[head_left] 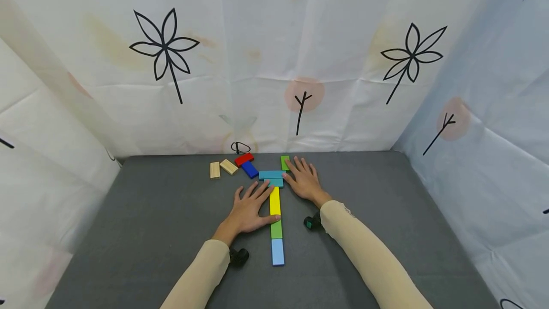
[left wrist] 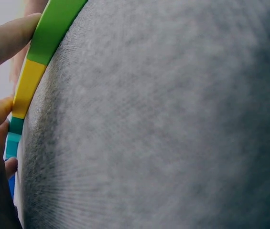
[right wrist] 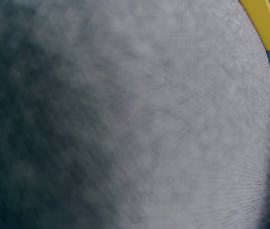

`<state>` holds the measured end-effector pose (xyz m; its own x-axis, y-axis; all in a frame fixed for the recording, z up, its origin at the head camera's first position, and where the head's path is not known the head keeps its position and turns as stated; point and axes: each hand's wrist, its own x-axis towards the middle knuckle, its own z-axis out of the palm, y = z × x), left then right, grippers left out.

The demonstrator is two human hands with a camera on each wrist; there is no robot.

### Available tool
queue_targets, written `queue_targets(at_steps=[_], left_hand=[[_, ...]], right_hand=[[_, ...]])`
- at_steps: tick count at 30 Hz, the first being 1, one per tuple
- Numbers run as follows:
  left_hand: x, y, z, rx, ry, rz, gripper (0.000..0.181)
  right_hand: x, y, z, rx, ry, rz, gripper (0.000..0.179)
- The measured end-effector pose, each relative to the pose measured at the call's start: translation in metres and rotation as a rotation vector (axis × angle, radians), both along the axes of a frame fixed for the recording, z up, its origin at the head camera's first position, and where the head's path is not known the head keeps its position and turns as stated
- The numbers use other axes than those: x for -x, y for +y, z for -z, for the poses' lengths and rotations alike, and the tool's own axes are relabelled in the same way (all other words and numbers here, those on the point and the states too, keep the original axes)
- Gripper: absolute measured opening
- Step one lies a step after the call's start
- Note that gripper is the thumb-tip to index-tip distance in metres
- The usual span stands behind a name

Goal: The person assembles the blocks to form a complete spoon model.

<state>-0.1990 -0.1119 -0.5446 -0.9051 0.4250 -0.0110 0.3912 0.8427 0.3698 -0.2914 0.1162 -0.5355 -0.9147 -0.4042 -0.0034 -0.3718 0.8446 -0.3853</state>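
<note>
A straight column of flat blocks runs up the table: light blue (head_left: 278,252) nearest, then green (head_left: 276,231), then yellow (head_left: 275,201). Two teal blocks, a shorter one (head_left: 277,183) and a longer one (head_left: 270,174), lie crosswise at its top. My left hand (head_left: 246,212) is spread flat beside the column, thumb on it where yellow meets green and index fingertip at the yellow block's upper end. My right hand (head_left: 306,183) has straight fingers; its thumb touches the right end of the teal pair, its index fingertip the small green block (head_left: 284,162) beyond.
Left of the teal pair lie a blue block (head_left: 250,169), a red block (head_left: 244,159) and two plain wooden blocks, one upright (head_left: 215,170) and one slanted (head_left: 228,166). The grey table (head_left: 167,232) ends at a patterned cloth wall (head_left: 257,123) behind and cloth at both sides.
</note>
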Motion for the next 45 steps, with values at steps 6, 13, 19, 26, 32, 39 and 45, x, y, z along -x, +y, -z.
queue_targets(at_steps=[6, 13, 19, 26, 32, 39, 45], left_hand=[[-0.001, -0.001, 0.001, -0.066, 0.02, -0.019, 0.093], [0.003, -0.011, -0.004, -0.198, 0.07, -0.117, 0.086], [0.016, -0.019, -0.01, -0.365, 0.119, -0.278, 0.073], [0.033, -0.02, -0.01, -0.435, 0.057, -0.398, 0.073], [0.042, -0.019, -0.01, -0.387, 0.027, -0.436, 0.074], [0.043, -0.019, -0.004, -0.305, 0.096, -0.415, 0.062], [0.042, -0.021, -0.002, -0.39, 0.154, -0.459, 0.055]], right_hand=[[-0.001, 0.0, 0.001, -0.004, 0.001, 0.007, 0.064], [-0.002, 0.0, 0.0, 0.027, 0.009, -0.003, 0.063], [-0.002, 0.002, 0.001, 0.039, 0.019, -0.014, 0.063], [-0.002, 0.002, 0.001, 0.031, 0.01, -0.011, 0.063], [-0.002, 0.002, 0.003, 0.035, 0.015, -0.01, 0.063], [-0.002, 0.001, 0.001, 0.038, 0.018, -0.007, 0.063], [-0.002, 0.001, 0.001, 0.033, 0.01, -0.003, 0.063]])
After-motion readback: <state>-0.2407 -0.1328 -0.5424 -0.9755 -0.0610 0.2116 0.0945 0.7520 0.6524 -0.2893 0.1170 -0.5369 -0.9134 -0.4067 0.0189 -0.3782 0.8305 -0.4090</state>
